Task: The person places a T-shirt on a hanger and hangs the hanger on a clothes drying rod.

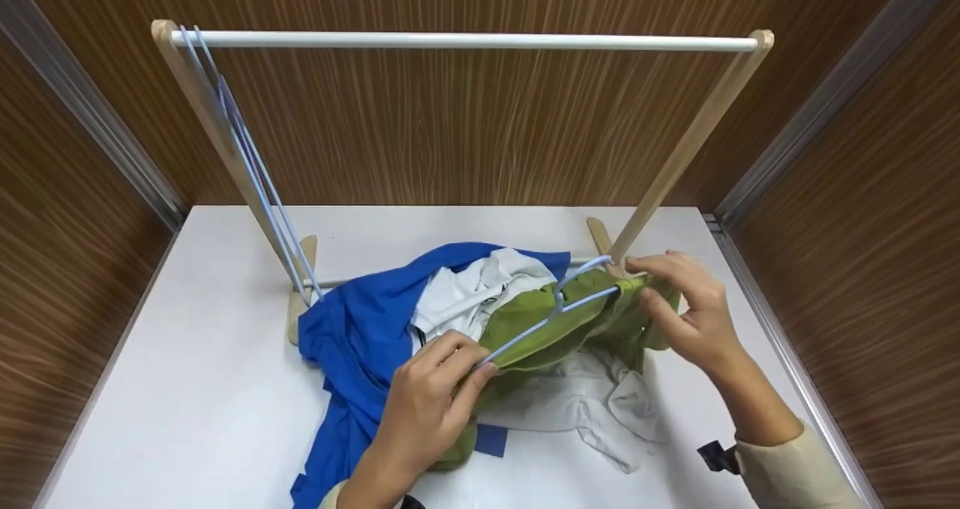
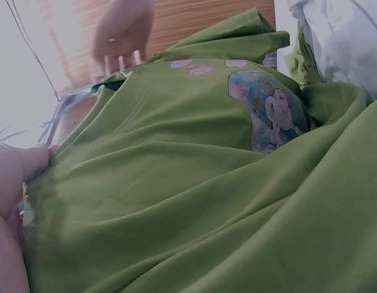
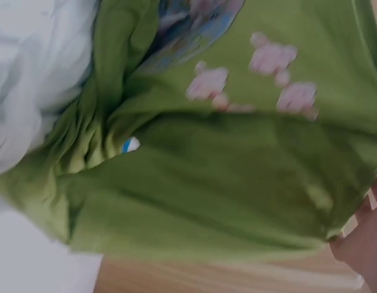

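Note:
A green shirt (image 1: 536, 336) with printed pink figures is stretched between the two hands, with a light-blue clothes hanger (image 1: 529, 330) inside its neck opening. The hanger's hook sticks up above the collar. My left hand (image 1: 435, 396) pinches the shirt's edge and the hanger's near arm between thumb and fingers. At the other shoulder, my right hand (image 1: 690, 310) touches the cloth, its thumb and fingers spread apart. In the left wrist view, the right hand (image 2: 124, 36) shows beyond the shirt's far edge, and the colourful print (image 2: 270, 110) faces the camera.
A blue garment (image 1: 375, 336) and white clothing (image 1: 472, 291) lie heaped under and beside the green shirt. Behind stands a rack with a white rail (image 1: 465, 40) and wooden legs. Light-blue hangers (image 1: 259, 164) hang at its left end. Wood-grain panels enclose the white table (image 1: 202, 344).

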Motion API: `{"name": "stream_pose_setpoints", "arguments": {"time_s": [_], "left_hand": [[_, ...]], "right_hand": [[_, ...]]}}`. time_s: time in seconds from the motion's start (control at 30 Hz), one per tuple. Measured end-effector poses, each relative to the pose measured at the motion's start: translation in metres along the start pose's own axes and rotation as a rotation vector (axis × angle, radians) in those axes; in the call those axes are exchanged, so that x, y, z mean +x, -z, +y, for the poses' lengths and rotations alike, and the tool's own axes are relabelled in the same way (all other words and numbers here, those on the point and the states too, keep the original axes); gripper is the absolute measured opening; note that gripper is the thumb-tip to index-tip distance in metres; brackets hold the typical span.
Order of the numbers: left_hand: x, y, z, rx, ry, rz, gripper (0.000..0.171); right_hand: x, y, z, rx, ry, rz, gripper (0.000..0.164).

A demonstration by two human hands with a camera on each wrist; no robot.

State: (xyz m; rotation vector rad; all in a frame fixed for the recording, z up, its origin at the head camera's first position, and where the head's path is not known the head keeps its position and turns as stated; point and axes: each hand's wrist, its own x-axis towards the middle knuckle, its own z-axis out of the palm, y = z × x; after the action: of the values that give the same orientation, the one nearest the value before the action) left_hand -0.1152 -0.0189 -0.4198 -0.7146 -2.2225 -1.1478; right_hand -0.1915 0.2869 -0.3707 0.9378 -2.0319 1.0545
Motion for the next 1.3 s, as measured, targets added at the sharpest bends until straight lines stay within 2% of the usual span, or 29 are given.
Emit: {"name": "stream_pose_setpoints", "arguments": {"time_s": [0.37, 0.53, 0.63, 0.73, 0.83, 0.93, 1.1, 1.2, 1.23, 1.3], "left_hand": [[-0.001, 0.003, 0.000, -0.044, -0.034, 0.038, 0.006], [-0.002, 0.005, 0.001, -0.071, -0.013, 0.033, 0.005], [-0.003, 0.006, 0.001, -0.129, -0.009, 0.044, 0.007], [-0.003, 0.006, 0.001, -0.192, -0.010, 0.050, 0.009], [-0.003, 0.006, 0.001, -0.226, 0.004, 0.039, 0.009], [-0.004, 0.007, 0.001, -0.249, 0.014, 0.017, 0.008], [-0.004, 0.007, 0.001, -0.263, 0.015, -0.006, 0.009], [-0.005, 0.007, 0.000, -0.257, 0.026, -0.003, 0.009], [-0.005, 0.008, 0.000, -0.253, 0.032, -0.002, 0.009], [-0.004, 0.008, 0.000, -0.247, 0.038, -0.001, 0.010]], "right_hand": [[-0.010, 0.010, 0.024, -0.079, -0.112, 0.064, 0.030], [-0.012, 0.012, 0.032, -0.082, -0.152, 0.070, 0.023], [-0.015, 0.016, 0.040, -0.082, -0.231, 0.084, 0.017], [-0.019, 0.019, 0.049, -0.009, -0.333, 0.102, 0.015], [-0.022, 0.020, 0.057, 0.134, -0.411, 0.122, 0.022], [-0.024, 0.020, 0.064, 0.230, -0.460, 0.151, 0.031], [-0.022, 0.020, 0.068, 0.211, -0.549, 0.152, 0.039], [-0.018, 0.019, 0.063, 0.178, -0.556, 0.138, 0.039], [-0.017, 0.018, 0.059, 0.163, -0.533, 0.142, 0.039], [-0.014, 0.015, 0.051, 0.124, -0.427, 0.158, 0.040]]}}
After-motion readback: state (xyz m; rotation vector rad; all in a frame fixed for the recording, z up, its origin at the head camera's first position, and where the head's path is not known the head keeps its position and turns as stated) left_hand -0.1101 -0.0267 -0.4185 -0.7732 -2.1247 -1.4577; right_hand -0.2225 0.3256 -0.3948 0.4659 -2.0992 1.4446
